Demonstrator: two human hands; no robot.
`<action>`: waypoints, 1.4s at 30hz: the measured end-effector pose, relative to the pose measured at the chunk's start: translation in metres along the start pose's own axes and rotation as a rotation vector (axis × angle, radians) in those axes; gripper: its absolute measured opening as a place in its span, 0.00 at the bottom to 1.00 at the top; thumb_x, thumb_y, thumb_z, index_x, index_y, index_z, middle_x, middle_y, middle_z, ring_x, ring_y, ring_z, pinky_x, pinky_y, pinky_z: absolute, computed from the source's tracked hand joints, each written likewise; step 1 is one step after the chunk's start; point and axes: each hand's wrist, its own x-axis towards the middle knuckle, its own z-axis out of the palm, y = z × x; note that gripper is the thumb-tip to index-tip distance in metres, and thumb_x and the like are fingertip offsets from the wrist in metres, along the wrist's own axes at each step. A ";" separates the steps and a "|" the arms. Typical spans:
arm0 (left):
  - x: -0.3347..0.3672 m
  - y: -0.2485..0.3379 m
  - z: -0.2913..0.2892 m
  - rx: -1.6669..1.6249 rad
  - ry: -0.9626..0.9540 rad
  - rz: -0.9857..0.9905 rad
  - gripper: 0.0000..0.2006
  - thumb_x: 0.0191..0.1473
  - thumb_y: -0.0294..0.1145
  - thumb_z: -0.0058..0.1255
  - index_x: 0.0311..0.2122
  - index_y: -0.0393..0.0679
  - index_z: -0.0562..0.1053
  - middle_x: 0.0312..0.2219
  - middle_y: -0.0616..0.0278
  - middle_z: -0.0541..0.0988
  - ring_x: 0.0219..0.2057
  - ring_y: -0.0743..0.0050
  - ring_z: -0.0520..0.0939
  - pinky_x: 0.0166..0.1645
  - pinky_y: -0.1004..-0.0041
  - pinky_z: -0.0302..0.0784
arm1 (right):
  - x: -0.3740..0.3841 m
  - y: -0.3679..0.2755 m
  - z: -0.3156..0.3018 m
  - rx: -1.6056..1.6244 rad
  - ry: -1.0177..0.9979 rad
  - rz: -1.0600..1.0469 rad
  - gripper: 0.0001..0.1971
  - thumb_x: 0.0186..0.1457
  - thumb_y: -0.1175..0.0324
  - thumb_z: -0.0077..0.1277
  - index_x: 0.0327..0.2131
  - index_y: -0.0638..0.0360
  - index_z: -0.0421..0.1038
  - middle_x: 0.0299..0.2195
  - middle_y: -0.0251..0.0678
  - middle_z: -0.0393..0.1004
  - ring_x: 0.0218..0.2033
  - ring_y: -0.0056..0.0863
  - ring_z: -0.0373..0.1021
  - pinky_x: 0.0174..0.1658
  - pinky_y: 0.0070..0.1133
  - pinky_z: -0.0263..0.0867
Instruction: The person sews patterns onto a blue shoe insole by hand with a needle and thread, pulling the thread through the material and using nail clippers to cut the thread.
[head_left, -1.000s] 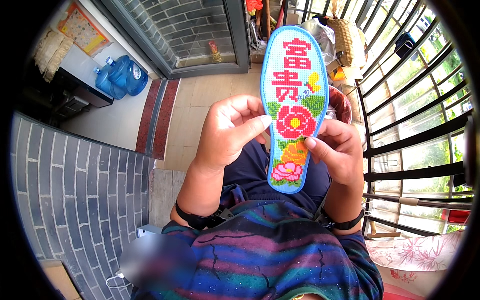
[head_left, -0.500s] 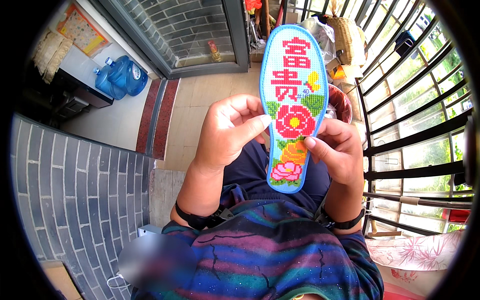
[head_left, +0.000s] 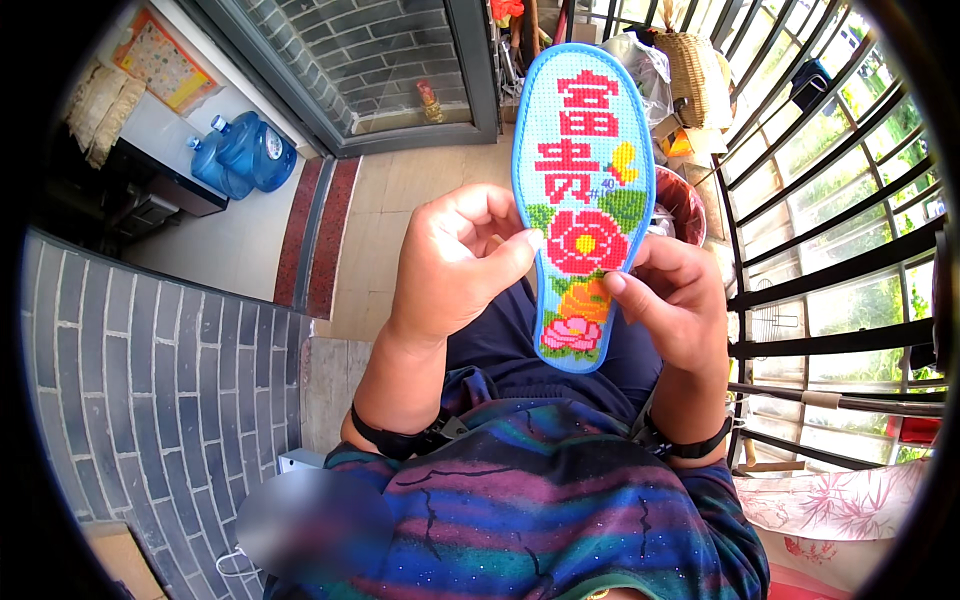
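Note:
A cross-stitched shoe insole (head_left: 587,245) is held up in front of me, its patterned face toward me. Light blue with a brighter blue edging, it carries red characters on its wide upper part and red, orange and pink flowers with green leaves lower down. On its left edge, my left hand (head_left: 455,262) pinches the narrow middle, thumb on the front and fingers behind. Gripping the right edge a little lower is my right hand (head_left: 675,300), its thumb beside the orange flower. The fingertips behind the insole are hidden.
Black window bars (head_left: 830,200) run along the right side. Beyond the insole stand a red-lined bin (head_left: 682,205) and a woven basket (head_left: 692,80). Two blue water bottles (head_left: 255,152) are at the far left, above a grey brick wall (head_left: 165,380).
The insole's top has tilted toward me and its lower end has risen, so it looks shorter and wider above. Both hands keep their grip and have barely moved.

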 end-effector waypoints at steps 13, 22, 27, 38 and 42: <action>-0.005 0.020 -0.008 1.022 -0.080 1.059 0.10 0.36 0.29 0.63 0.28 0.43 0.76 0.24 0.64 0.79 0.28 0.68 0.82 0.29 0.78 0.73 | 0.012 -0.006 -0.004 -0.786 0.090 -0.682 0.13 0.40 0.76 0.58 0.34 0.63 0.76 0.31 0.41 0.77 0.28 0.32 0.75 0.32 0.22 0.70; -0.022 0.044 -0.003 1.098 -0.273 1.063 0.06 0.43 0.28 0.59 0.30 0.45 0.76 0.28 0.65 0.80 0.32 0.71 0.83 0.30 0.81 0.75 | 0.010 -0.007 -0.009 -0.807 0.048 -0.784 0.13 0.45 0.73 0.56 0.37 0.63 0.76 0.33 0.42 0.77 0.26 0.31 0.73 0.28 0.22 0.68; -0.009 0.019 0.006 0.233 0.205 0.378 0.08 0.51 0.16 0.52 0.38 0.30 0.72 0.29 0.59 0.79 0.28 0.81 0.80 0.31 0.80 0.77 | 0.010 -0.005 -0.003 -0.491 0.303 -0.483 0.13 0.55 0.85 0.43 0.43 0.65 0.72 0.29 0.37 0.75 0.21 0.17 0.68 0.25 0.14 0.64; -0.009 0.022 0.017 -0.049 0.166 0.247 0.07 0.50 0.13 0.52 0.36 0.28 0.71 0.31 0.54 0.79 0.28 0.78 0.81 0.33 0.78 0.79 | 0.023 -0.048 0.038 -0.962 0.177 -0.803 0.09 0.44 0.82 0.58 0.32 0.65 0.73 0.22 0.37 0.74 0.21 0.30 0.72 0.25 0.21 0.67; -0.010 0.021 0.017 -0.010 0.173 0.261 0.08 0.48 0.12 0.54 0.35 0.29 0.71 0.31 0.54 0.79 0.29 0.78 0.81 0.33 0.80 0.79 | 0.023 -0.050 0.039 -1.038 0.129 -0.768 0.10 0.43 0.82 0.58 0.33 0.64 0.73 0.21 0.36 0.74 0.20 0.31 0.72 0.24 0.22 0.65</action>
